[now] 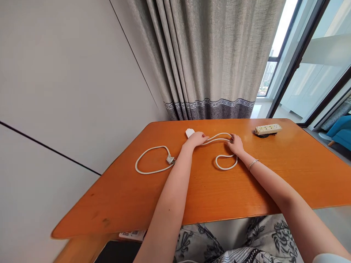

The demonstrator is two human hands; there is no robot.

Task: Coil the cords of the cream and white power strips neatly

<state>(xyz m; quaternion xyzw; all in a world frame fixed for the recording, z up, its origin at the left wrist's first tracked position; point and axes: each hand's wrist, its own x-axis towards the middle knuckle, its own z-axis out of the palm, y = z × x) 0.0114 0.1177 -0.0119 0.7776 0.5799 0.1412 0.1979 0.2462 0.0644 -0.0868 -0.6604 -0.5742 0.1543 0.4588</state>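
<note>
A white power cord (153, 171) lies looped on the orange wooden table (208, 190), with its plug (170, 159) beside my left forearm. My left hand (197, 138) rests on the cord near a white block (189, 132) at the far end, fingers closed over the cable. My right hand (236, 143) pinches the doubled cord a little to the right. A small loop of cord (226, 162) curls just in front of my right hand. A thin bracelet (252, 164) sits on my right wrist.
A cream power strip (268, 129) lies at the table's far right on a dark cable. Grey curtains (208, 58) hang behind the table, a white wall (60, 91) stands to the left, and glass doors are at right. A blue chair (341, 131) stands beyond.
</note>
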